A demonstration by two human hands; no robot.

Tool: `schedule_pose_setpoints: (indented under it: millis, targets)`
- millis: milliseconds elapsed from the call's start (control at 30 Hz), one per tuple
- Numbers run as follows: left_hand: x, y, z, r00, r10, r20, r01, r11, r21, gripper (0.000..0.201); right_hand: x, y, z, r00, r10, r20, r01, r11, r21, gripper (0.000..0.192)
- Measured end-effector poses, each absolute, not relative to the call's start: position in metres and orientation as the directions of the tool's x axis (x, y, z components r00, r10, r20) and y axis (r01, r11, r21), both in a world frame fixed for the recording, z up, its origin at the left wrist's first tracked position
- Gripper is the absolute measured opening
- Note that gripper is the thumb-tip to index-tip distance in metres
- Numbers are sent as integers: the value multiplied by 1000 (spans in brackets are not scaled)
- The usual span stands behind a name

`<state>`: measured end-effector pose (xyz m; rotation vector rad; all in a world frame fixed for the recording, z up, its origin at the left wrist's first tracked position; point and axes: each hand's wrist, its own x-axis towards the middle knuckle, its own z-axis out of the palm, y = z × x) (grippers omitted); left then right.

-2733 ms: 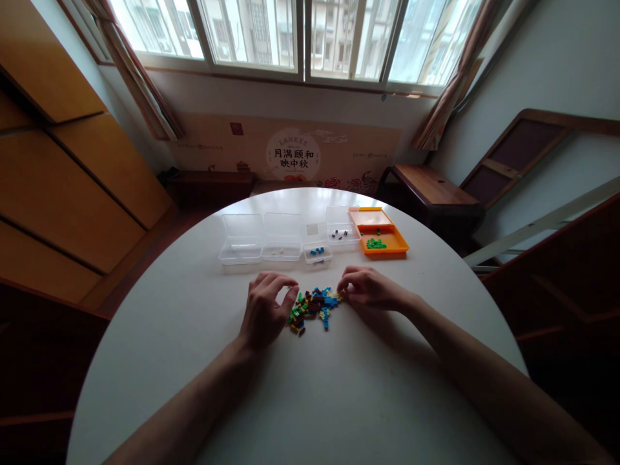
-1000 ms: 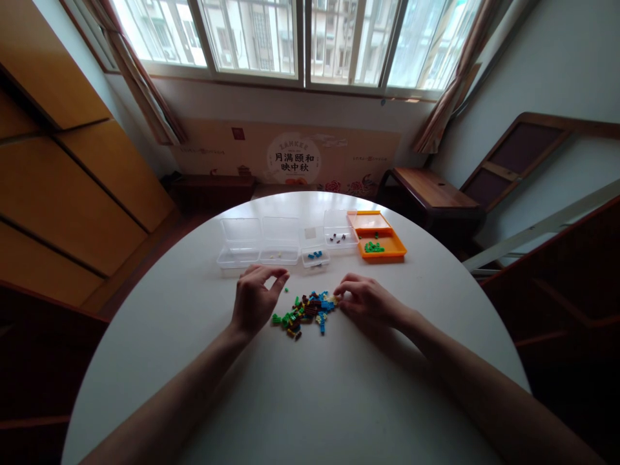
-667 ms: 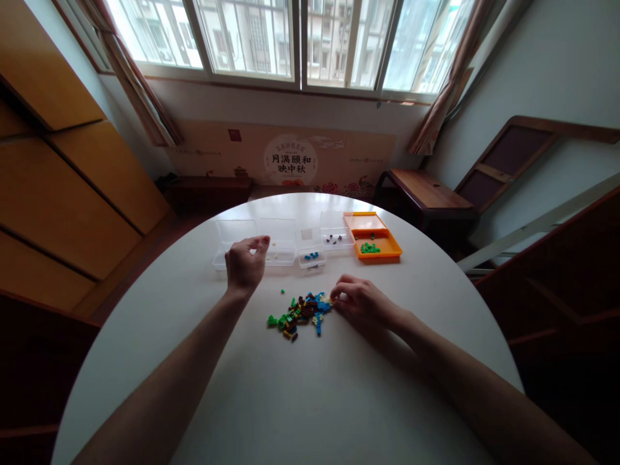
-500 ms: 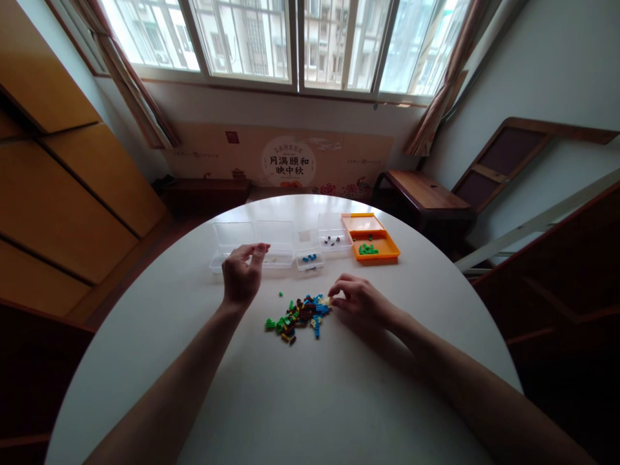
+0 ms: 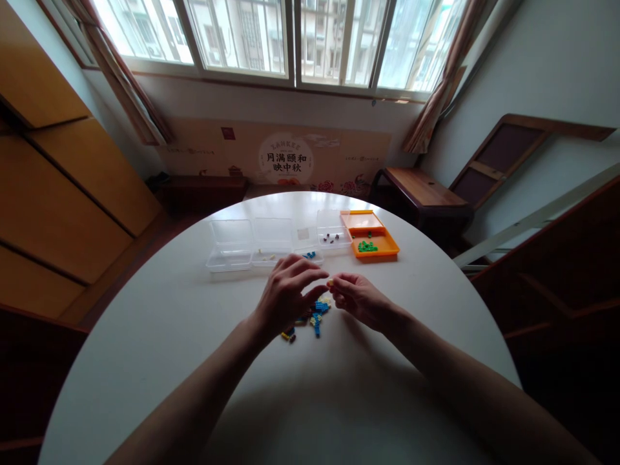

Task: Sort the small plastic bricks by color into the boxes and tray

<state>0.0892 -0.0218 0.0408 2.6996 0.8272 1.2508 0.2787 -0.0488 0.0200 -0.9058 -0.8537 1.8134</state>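
We see a round white desk [image 5: 194, 336] filling the lower field of the head view, with both forearms reaching in from the near edge. Along its far side stands a row of containers: two clear plastic boxes [image 5: 230, 244] with their lids open at the left, one of them holding a few pale pieces, then a smaller clear box [image 5: 310, 253] with blue pieces that is partly hidden behind the left hand, then a further clear box [image 5: 333, 237] with a few dark pieces. At the right end of the row lies an orange tray [image 5: 382, 247], lid open, containing green pieces [image 5: 367, 246].

Nearer to us, the left hand [image 5: 287, 298] hangs above the desk with its fingers spread and loosely curved, holding nothing that we can make out; its fingertips point toward the right hand. The right hand [image 5: 361, 300] is closed in a pinch, and a small yellow brick [image 5: 330, 283] sits between its thumb and forefinger, raised clear of the desk and just beside the left fingertips.

Beneath and between the two hands lies the pile of small bricks [image 5: 314, 315], blue, yellow, brown and green, resting on the desk and largely covered by the left hand. A few stray pieces [image 5: 288, 336] lie at its near left edge.
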Motion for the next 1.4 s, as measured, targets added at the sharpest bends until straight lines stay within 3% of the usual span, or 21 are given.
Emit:
schedule_pose_setpoints:
  millis: [267,433,700,867,1033,1200,1400]
  targets:
    - [90,-21,38,571,438,694,453,-873,179,7,270,-51,14,-296,937,-184,-346,-284,-894,33]
    - [84,-13,33,528,501,686,471,-844,254,7,272,-49,11,-227,960,-162,-287,-225,-931,29]
    - [52,19,23,-11,752,659,664,-487,567,11,280,-47,15,-119,991,-52,-70,-61,-996,22]
    - [38,31,15,-219,801,557,642,-311,700,21,280,-46,12,-147,989,1,71,12,-997,24]
    - [36,32,14,-230,778,585,674,-306,672,24,281,-47,9,-206,973,103,251,155,-956,21]
    - [40,27,18,-178,784,595,631,-373,680,22,287,-46,4,-279,932,231,460,341,-820,19]
    - [49,16,24,72,823,563,535,-509,675,16,291,-46,2,-327,908,263,581,413,-702,34]
